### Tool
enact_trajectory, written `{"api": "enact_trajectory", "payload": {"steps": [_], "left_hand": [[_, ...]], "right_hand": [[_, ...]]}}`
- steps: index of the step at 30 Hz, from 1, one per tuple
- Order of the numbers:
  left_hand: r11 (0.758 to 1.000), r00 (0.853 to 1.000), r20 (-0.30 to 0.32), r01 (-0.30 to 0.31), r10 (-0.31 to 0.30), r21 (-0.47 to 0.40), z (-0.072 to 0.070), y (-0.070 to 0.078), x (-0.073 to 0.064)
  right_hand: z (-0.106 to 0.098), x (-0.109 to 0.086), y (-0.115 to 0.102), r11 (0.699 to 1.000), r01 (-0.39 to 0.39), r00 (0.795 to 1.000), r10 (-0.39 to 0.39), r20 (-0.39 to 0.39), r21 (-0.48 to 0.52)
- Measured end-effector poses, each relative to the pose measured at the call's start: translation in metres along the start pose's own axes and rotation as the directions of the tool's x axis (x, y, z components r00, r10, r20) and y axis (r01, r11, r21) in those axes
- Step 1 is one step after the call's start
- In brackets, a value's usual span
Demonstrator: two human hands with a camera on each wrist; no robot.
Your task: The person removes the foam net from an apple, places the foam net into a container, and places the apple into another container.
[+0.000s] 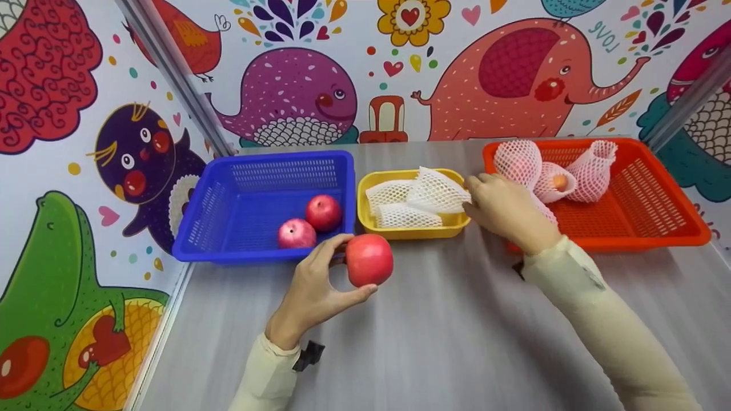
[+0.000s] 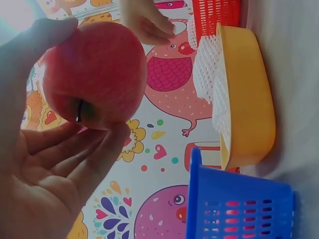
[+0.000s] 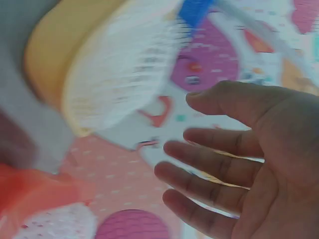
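Note:
My left hand [image 1: 311, 291] grips a red apple [image 1: 369, 260] between thumb and fingers, above the table in front of the blue basket [image 1: 223, 254]. In the left wrist view the apple [image 2: 97, 74] shows its stem hollow, with the fingers beneath it. My right hand [image 1: 502, 208] hovers at the right end of the yellow basket [image 1: 420, 233], beside the white foam net sleeves [image 1: 440, 191] lying in it. The right wrist view shows that hand [image 3: 234, 159] with fingers spread and nothing in its grasp.
Two apples [image 1: 323, 213] lie in the blue basket's right front corner. The red basket [image 1: 645, 242] at right holds several fruits in pink foam nets [image 1: 594, 174]. A printed cartoon wall [image 1: 388, 74] stands right behind the baskets, and another rises on the left.

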State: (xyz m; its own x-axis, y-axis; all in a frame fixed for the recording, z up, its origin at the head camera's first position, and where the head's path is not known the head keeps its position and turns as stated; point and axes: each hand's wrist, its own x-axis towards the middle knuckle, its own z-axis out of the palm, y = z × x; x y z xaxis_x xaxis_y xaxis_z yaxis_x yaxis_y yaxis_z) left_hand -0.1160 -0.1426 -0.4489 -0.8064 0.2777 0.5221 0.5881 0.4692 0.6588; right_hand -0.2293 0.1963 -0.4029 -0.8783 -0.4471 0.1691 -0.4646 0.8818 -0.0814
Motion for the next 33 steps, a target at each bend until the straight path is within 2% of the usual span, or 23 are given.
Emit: {"api": "enact_trajectory", "payload": {"steps": [2, 5, 9, 14, 18, 20, 23, 26, 29, 33], "left_hand": [[1.0, 1.0, 0.005, -0.006, 0.006, -0.004, 0.001, 0.001, 0.001], [1.0, 1.0, 0.015, -0.013, 0.013, -0.013, 0.004, 0.002, 0.002], [0.999, 0.999, 0.024, -0.026, 0.027, -0.03, 0.009, 0.001, 0.003], [0.998, 0.998, 0.033, -0.058, 0.059, -0.024, 0.011, 0.0, 0.008], [0.995, 0.997, 0.037, -0.069, 0.067, 0.074, 0.002, -0.001, 0.017], [0.986, 0.997, 0.043, -0.076, 0.071, 0.147, -0.01, -0.004, 0.025], [0.974, 0.998, 0.055, -0.025, 0.013, 0.225, -0.034, -0.01, 0.041], [0.956, 0.993, 0.059, 0.08, -0.101, 0.282, -0.055, -0.021, 0.056], [0.919, 0.968, 0.089, 0.189, -0.233, 0.347, -0.064, -0.037, 0.064], [0.861, 0.911, 0.174, 0.27, -0.374, 0.432, -0.057, -0.056, 0.068]], "right_hand": [[-0.007, -0.02, -0.009, 0.997, 0.059, 0.995, -0.056, -0.084, 0.039], [-0.013, -0.049, -0.023, 0.985, 0.154, 0.974, -0.139, -0.179, 0.073], [-0.014, -0.074, -0.036, 0.974, 0.206, 0.96, -0.184, -0.209, 0.089], [-0.01, -0.084, -0.038, 0.973, 0.209, 0.959, -0.183, -0.218, 0.101], [-0.005, -0.086, -0.034, 0.974, 0.201, 0.963, -0.176, -0.205, 0.107], [-0.003, -0.086, -0.033, 0.974, 0.195, 0.967, -0.171, -0.19, 0.116], [0.001, -0.086, -0.033, 0.974, 0.18, 0.974, -0.159, -0.159, 0.134], [0.007, -0.087, -0.033, 0.975, 0.167, 0.981, -0.149, -0.121, 0.15], [0.015, -0.089, -0.033, 0.973, 0.164, 0.984, -0.15, -0.095, 0.161], [0.023, -0.091, -0.035, 0.969, 0.181, 0.982, -0.169, -0.084, 0.167]]}}
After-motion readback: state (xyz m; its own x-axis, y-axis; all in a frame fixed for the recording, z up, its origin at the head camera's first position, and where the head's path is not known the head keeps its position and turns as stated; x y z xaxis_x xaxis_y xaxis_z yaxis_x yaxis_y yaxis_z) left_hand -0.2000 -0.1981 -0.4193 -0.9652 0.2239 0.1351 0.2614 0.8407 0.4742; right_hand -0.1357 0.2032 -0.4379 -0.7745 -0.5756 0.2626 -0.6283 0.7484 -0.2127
